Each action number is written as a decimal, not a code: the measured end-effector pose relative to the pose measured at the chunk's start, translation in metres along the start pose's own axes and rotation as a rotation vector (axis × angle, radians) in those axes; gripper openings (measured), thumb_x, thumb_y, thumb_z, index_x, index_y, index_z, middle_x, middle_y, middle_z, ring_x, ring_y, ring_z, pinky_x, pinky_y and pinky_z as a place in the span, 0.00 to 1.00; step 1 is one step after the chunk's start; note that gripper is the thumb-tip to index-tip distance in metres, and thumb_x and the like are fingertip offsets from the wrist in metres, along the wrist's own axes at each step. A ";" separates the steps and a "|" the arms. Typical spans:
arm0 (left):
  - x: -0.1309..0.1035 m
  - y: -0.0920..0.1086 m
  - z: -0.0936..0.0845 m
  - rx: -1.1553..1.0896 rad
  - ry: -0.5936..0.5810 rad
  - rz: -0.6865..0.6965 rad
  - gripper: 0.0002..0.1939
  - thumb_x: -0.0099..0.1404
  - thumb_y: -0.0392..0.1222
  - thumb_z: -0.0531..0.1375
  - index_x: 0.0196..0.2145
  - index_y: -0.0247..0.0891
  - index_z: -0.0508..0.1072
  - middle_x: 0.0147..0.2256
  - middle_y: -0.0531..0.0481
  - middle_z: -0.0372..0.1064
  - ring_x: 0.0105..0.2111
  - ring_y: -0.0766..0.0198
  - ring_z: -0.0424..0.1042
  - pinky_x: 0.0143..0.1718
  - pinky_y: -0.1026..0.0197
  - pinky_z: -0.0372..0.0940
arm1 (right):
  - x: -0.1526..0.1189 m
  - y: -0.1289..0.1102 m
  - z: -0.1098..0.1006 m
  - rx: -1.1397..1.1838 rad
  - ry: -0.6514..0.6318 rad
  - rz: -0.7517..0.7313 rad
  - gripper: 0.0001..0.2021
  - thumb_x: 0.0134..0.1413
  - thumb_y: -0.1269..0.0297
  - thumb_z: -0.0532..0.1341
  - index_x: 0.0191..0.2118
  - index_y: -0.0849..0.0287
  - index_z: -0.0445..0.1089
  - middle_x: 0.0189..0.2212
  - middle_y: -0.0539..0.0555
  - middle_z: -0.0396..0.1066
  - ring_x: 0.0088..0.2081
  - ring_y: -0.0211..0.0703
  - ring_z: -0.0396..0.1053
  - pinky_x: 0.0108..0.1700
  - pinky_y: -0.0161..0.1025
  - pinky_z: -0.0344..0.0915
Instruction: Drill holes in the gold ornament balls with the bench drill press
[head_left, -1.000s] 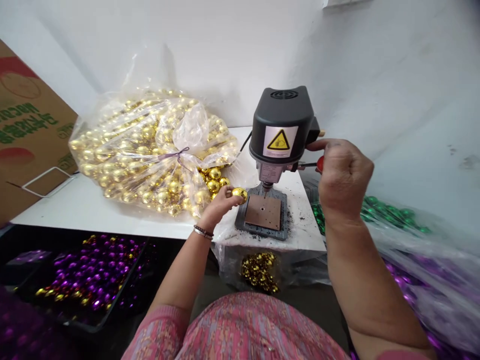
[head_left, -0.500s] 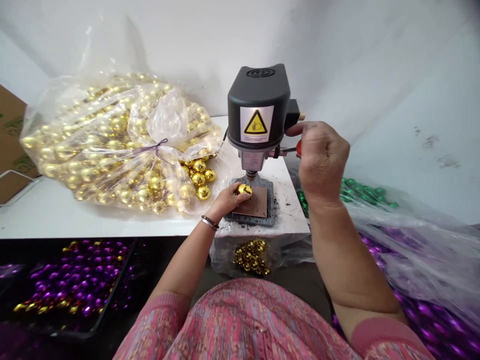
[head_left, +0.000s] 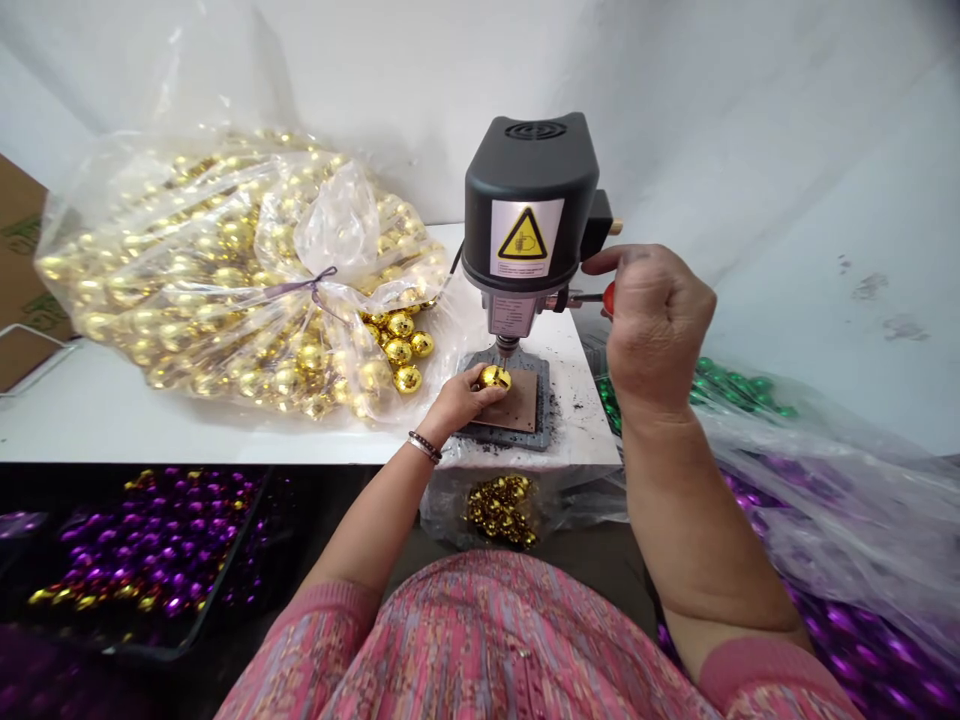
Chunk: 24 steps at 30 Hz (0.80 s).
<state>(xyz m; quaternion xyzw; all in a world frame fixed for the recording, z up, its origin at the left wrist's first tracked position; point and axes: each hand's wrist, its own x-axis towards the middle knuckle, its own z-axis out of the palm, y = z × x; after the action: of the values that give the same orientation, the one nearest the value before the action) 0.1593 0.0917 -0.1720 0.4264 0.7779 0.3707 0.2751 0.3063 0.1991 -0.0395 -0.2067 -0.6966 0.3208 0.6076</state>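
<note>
A black bench drill (head_left: 531, 180) with a yellow warning label stands on the white table. Under its thin bit, my left hand (head_left: 459, 400) grips a shiny gold ball (head_left: 495, 378) between thumb and fingers, over the brown plate (head_left: 521, 405) on the grey base. The bit's tip meets the top of the ball. Beside the drill, on the right, my right hand (head_left: 656, 325) is wrapped round the red-knobbed lever (head_left: 608, 298), most of the knob being hidden by the fingers.
A big clear bag (head_left: 225, 270) of gold balls fills the table's left part, with loose gold balls (head_left: 400, 350) at its mouth. Purple balls (head_left: 165, 540) lie below left; green balls (head_left: 731, 388) and plastic sheeting are at the right. Dark shavings surround the drill base.
The drill appears slightly farther right and larger in view. The gold ball has shifted a little to the right with my left hand, and its dark marks have turned. My right hand keeps its hold.
</note>
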 end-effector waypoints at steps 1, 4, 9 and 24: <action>0.000 0.000 0.000 0.017 0.017 0.001 0.25 0.63 0.49 0.62 0.55 0.37 0.73 0.42 0.49 0.77 0.42 0.59 0.74 0.43 0.61 0.66 | 0.000 0.000 0.000 -0.001 -0.004 -0.006 0.19 0.60 0.60 0.52 0.29 0.65 0.75 0.22 0.49 0.67 0.24 0.27 0.57 0.29 0.32 0.56; 0.001 0.001 0.000 0.103 0.053 0.002 0.32 0.60 0.47 0.66 0.60 0.36 0.70 0.47 0.45 0.77 0.45 0.57 0.74 0.47 0.60 0.65 | 0.000 0.000 0.000 0.006 -0.010 -0.012 0.18 0.61 0.61 0.52 0.29 0.64 0.74 0.22 0.48 0.66 0.24 0.27 0.56 0.28 0.31 0.56; 0.000 -0.004 -0.002 0.134 0.008 0.020 0.33 0.58 0.47 0.67 0.60 0.40 0.70 0.45 0.47 0.77 0.42 0.57 0.75 0.46 0.59 0.65 | -0.005 0.000 -0.002 -0.014 -0.025 -0.020 0.17 0.63 0.61 0.52 0.30 0.60 0.73 0.20 0.46 0.64 0.23 0.28 0.57 0.28 0.32 0.55; 0.015 0.002 0.001 0.217 -0.032 0.121 0.32 0.55 0.41 0.68 0.58 0.36 0.72 0.50 0.44 0.76 0.48 0.53 0.74 0.52 0.57 0.66 | -0.010 0.000 -0.005 -0.055 -0.046 -0.001 0.16 0.62 0.62 0.52 0.32 0.59 0.75 0.24 0.48 0.68 0.25 0.29 0.61 0.30 0.33 0.59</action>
<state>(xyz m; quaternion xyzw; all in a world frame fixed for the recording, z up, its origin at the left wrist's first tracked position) 0.1537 0.1061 -0.1729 0.5055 0.7818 0.2936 0.2169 0.3130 0.1932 -0.0458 -0.2155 -0.7192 0.3060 0.5854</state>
